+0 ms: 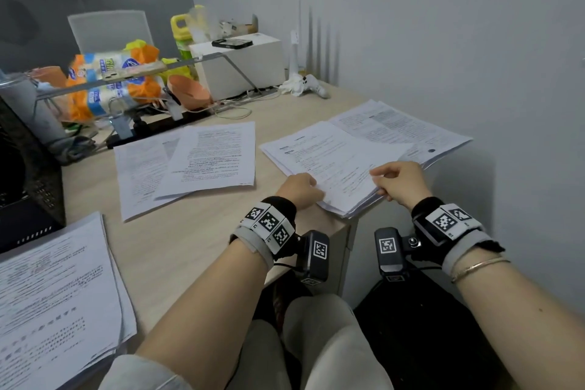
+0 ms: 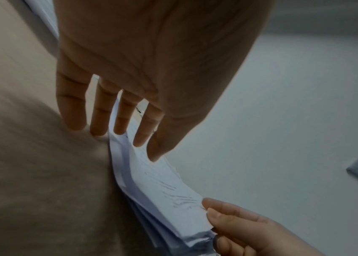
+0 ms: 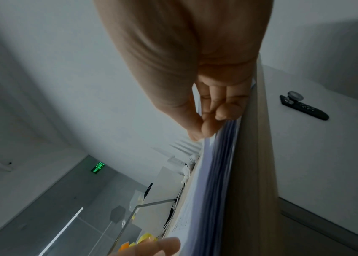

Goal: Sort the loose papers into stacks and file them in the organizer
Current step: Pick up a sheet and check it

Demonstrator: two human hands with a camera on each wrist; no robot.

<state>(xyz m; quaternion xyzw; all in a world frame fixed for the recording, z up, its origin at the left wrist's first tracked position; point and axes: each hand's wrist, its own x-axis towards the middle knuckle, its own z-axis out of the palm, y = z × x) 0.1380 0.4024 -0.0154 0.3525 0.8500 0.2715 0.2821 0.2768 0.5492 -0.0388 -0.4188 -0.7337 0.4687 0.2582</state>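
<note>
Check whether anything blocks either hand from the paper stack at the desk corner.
Nothing visible does. The left hand already rests with straight fingers on the paper stack, and the right hand pinches its near corner. No object lies between hands and paper.

matt white paper stack (image 1: 332,165) on a smooth pale wood-look desk (image 1: 177,241).

Far edge: I see a white box (image 1: 242,68) carrying a black phone (image 1: 232,43).
Left clutter: orange bowl (image 1: 189,92), yellow jug (image 1: 183,36).

2 hands on paper stack (image 1: 335,165), desk (image 1: 190,231) corner
</note>
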